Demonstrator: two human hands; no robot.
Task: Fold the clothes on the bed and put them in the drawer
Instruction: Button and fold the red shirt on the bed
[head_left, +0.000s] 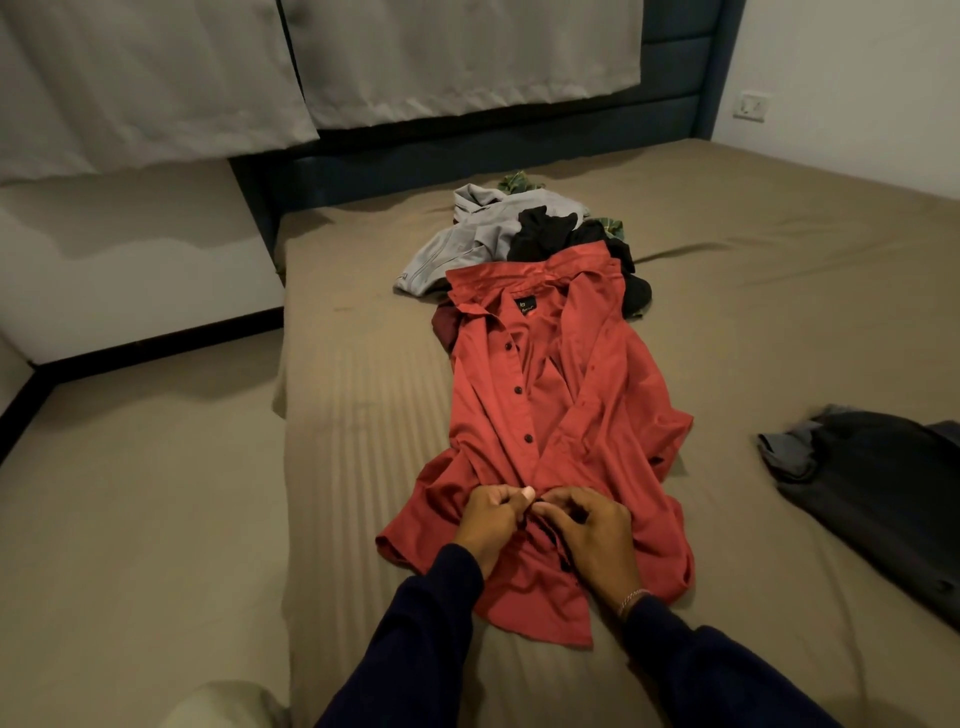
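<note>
Red button-front shirt (550, 415) lying face up and lengthwise on the bed (727, 322), collar toward the headboard (493, 150), front placket partly open. Left hand (491, 522) and right hand (592, 530) meet at the lower placket, fingers (553, 499) curled and pinching the two cloth edges at a dark button. Beyond the collar and touching it, a heap of clothes: grey garment (467, 236), black garment (561, 234), green patterned piece (519, 183). Well apart, at the bed's right edge, a dark garment (878, 493). Grey curtains (260, 67) hang behind the headboard.
</note>
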